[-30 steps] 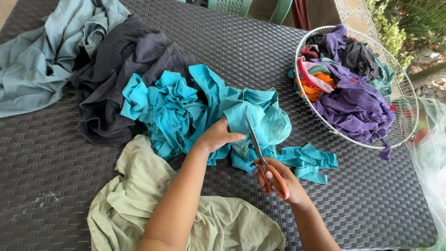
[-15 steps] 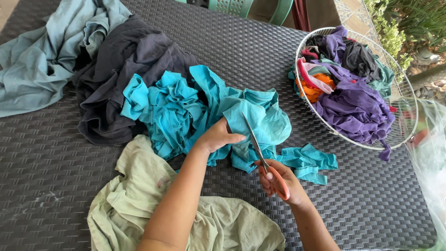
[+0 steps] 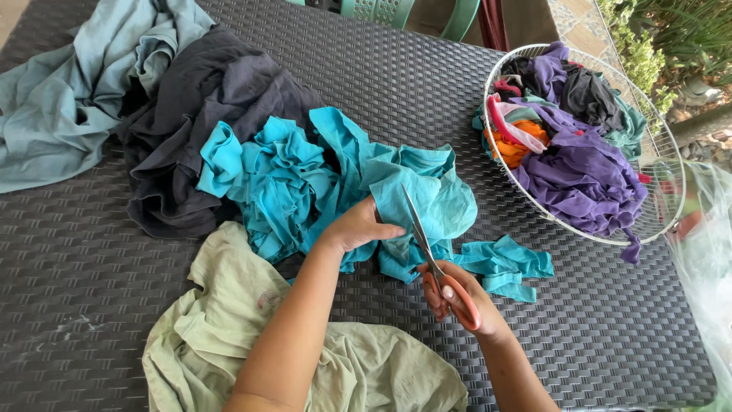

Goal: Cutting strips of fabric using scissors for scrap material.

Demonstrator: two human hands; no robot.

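Observation:
A crumpled turquoise cloth (image 3: 305, 175) lies in the middle of the dark woven table (image 3: 84, 252). My left hand (image 3: 358, 226) pinches a fold of it and holds it taut. My right hand (image 3: 457, 297) grips orange-handled scissors (image 3: 427, 252), whose blades point up into the cloth's edge right beside my left fingers. A cut turquoise strip (image 3: 507, 267) lies just right of the scissors.
A pale green garment (image 3: 229, 336) lies under my left forearm. A dark grey garment (image 3: 206, 107) and a light blue-grey one (image 3: 69, 91) sit at the far left. A white wire basket (image 3: 671, 152) at the right holds purple, orange and dark scraps. A clear plastic bag (image 3: 709, 259) hangs past the right edge.
The scissors have pushed slightly further into the turquoise cloth. Both hands stay almost where they were.

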